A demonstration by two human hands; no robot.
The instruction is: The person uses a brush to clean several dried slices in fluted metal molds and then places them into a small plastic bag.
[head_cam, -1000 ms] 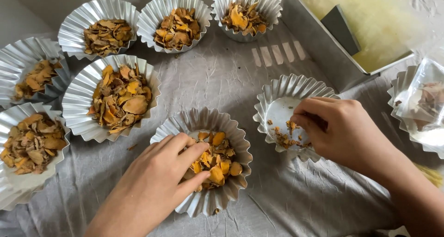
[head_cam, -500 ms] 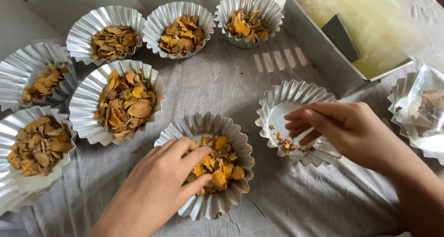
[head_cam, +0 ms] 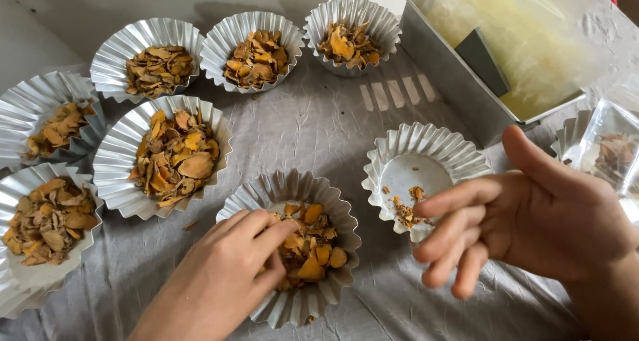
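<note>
Left hand (head_cam: 223, 278) pinching chips (head_cam: 311, 248) in near cup (head_cam: 336, 211); right hand (head_cam: 526, 214) open, empty, beside right cup (head_cam: 426, 144).

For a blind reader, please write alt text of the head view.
A left hand reaches into a fluted foil cup of orange dried slices; the right hand hovers, fingers loose, over a nearly empty cup. Seven more filled cups stand around on grey cloth.

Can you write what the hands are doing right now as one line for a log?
left hand: fingers in front foil cup of orange chips | right hand: open, above nearly empty foil cup | grey cloth underneath
</note>
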